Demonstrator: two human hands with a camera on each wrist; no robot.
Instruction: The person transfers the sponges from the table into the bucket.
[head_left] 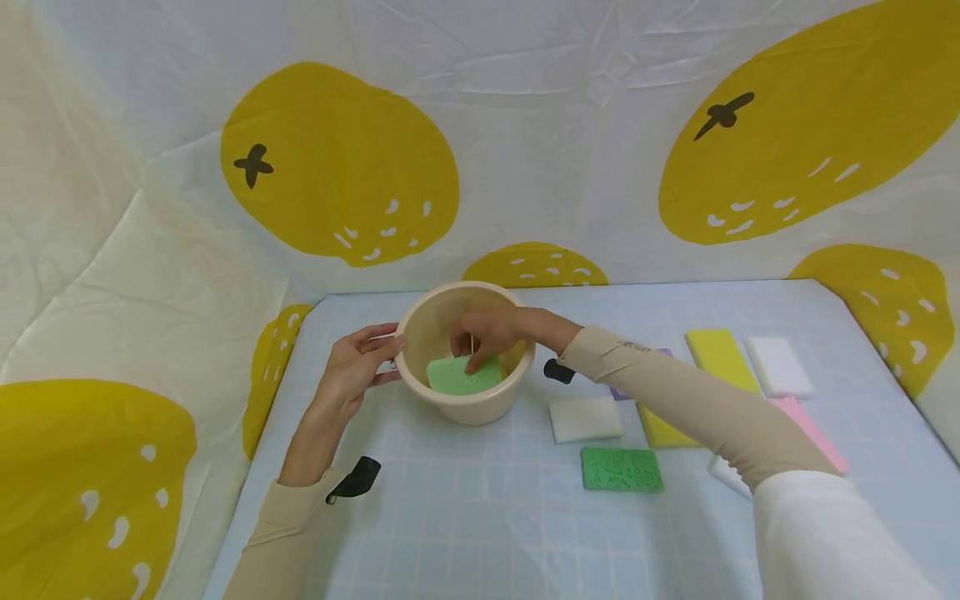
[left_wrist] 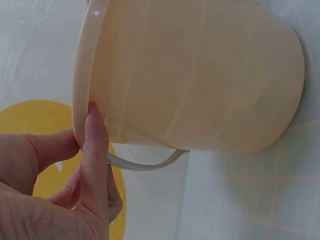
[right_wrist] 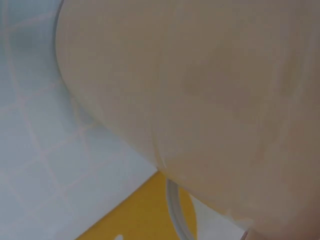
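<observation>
A cream plastic bucket (head_left: 474, 408) stands at the back left of the table. My left hand (head_left: 360, 360) pinches its rim, with the thumb on one side and fingers on the other; the left wrist view shows this hand (left_wrist: 82, 175) close to the grey bail handle (left_wrist: 145, 164). Inside the bucket, my right hand (head_left: 491, 332) reaches down from the right. It pinches the top edge of a light green sponge (head_left: 456, 377), which leans tilted in the bucket. In the right wrist view the bucket's outer wall (right_wrist: 165, 90) hides nearly all of that hand.
Right of the bucket lie a white sponge (head_left: 587, 418), a darker green sponge (head_left: 621, 469), yellow sponges (head_left: 722, 358), another white one (head_left: 780, 367) and a pink one (head_left: 812, 433). My right sleeve (head_left: 690, 400) covers part of them. A fruit-print curtain (head_left: 525, 167) hangs behind the table.
</observation>
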